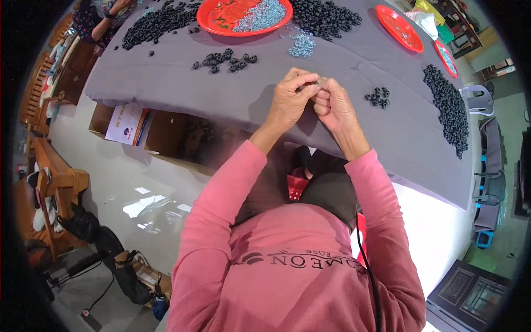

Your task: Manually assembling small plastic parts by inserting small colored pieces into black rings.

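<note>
Both of my hands meet above the near edge of the grey cloth-covered table (182,86). My left hand (289,99) is closed, thumb and forefinger pinched together. Its fingertips touch those of my right hand (334,105), whose fingers are curled in. Something tiny sits between the fingertips, too small and covered to name. Left of them is a loose group of round black bead-like pieces (227,60). A smaller cluster of the same black pieces (378,97) lies to the right. Beyond my hands is a little heap of pale blue, clear-looking bits (302,46).
A red tray (206,22) of pale blue bits stands at the far side, between large black heaps (157,26). Another red tray (399,29) lies far right, near a long black pile (447,110). Open cardboard boxes (166,133) sit below the table. Another person's arm (102,27) shows far left.
</note>
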`<state>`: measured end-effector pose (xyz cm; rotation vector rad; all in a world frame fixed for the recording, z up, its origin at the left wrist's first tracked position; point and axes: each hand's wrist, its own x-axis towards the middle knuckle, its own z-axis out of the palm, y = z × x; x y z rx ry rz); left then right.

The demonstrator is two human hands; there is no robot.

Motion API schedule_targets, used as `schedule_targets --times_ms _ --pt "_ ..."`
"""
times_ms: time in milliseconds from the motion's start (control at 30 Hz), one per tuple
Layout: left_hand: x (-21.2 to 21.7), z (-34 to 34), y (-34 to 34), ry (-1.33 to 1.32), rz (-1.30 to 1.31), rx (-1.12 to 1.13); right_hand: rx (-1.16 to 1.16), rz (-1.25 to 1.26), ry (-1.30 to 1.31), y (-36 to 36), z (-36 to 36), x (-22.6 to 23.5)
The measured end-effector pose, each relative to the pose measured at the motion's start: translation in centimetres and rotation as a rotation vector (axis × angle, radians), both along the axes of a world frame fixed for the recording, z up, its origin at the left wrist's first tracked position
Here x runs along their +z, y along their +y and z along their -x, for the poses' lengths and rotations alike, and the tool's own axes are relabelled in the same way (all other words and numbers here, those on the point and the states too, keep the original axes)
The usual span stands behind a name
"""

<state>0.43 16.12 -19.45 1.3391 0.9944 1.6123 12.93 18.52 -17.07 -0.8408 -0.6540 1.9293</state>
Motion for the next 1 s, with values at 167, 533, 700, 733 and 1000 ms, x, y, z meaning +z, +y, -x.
schedule_targets --times_ms 167,533,700,733,1000 --pt "0.0 0.0 0.0 -0.026 0.021 0.02 0.145 -0.061 -0.058 0.1 -0.6 0.1" --pt "2.0 11.4 2.0 0.659 -0.18 0.607 0.131 -0.177 -0.552 -3.0 -5.2 1.8" --pt "1.6 14.9 4.3 1.122 -0.17 0.616 0.005 -0.231 -0.681 -5.3 -6.3 1.5" --pt "1.4 15.4 4.5 1.171 -0.145 0.609 -0.015 -0.267 -0.735 -5.7 -6.5 1.3" --pt "2.4 15.7 4.4 1.279 -0.028 0.495 -0.577 -0.452 -0.981 -4.8 -14.5 -0.6"
